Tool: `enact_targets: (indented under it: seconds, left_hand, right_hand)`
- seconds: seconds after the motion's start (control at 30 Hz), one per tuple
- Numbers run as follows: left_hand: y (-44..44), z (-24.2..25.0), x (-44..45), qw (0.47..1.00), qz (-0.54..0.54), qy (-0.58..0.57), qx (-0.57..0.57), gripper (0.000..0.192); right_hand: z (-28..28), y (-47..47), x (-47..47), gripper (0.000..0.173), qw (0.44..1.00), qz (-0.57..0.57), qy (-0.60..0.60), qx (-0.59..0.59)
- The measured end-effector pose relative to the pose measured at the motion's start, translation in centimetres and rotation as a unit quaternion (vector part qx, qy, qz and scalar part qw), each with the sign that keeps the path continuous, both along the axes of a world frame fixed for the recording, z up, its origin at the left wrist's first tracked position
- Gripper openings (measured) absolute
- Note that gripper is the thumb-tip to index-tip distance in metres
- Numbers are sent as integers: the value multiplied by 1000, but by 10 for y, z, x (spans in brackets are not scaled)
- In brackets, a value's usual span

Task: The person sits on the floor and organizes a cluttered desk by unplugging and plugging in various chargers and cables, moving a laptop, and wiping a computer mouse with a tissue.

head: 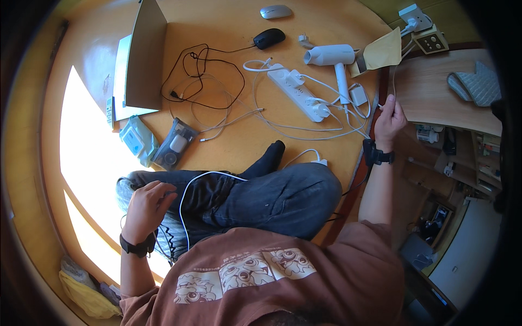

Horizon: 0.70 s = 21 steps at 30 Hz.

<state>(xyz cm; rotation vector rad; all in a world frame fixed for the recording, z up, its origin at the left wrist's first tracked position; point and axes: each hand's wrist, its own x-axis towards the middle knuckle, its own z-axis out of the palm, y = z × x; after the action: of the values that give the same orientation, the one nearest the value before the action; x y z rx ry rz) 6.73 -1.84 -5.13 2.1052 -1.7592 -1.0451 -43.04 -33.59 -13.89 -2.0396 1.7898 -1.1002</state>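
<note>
My right hand (pixel 390 120), out at the floor's right edge, pinches a thin white cable (pixel 394 79). That cable runs up towards the wall socket (pixel 430 40). Near it lie a white hair dryer (pixel 330 55), a brown paper envelope (pixel 379 53) and a white power adapter (pixel 359 94). Left of these is a white power strip (pixel 295 91) with several plugs in it. My left hand (pixel 151 205) is over my bent knee, fingers loosely curled, with nothing visible in it. A white cable (pixel 183 203) crosses my lap beside it.
A wired black mouse (pixel 269 38), a silver mouse (pixel 276 12) and tangled white cables (pixel 228 126) lie on the orange surface. To the left are a wipes pack (pixel 136 140), a dark pouch (pixel 175 144), a remote (pixel 109 113) and an upright panel (pixel 144 57). Shelves (pixel 461 155) stand at right.
</note>
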Motion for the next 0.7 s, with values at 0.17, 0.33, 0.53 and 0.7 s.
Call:
enact_targets:
  seconds: [0.17,0.33,0.53,0.7]
  left_hand:
    - [-12,-13,4,998,-49,15,-33,14]
    - [-12,-19,8,999,-43,16,-12,14]
    - [-7,-24,13,999,-10,30,19,13]
    - [-14,-30,14,998,-19,35,45,12]
  right_hand:
    - [0,41,117,28,869,439,79,213]
    - [-60,29,183,65,813,382,289,332]
    - [-96,14,209,53,819,332,318,345]
    - [-101,23,210,45,849,328,294,290]
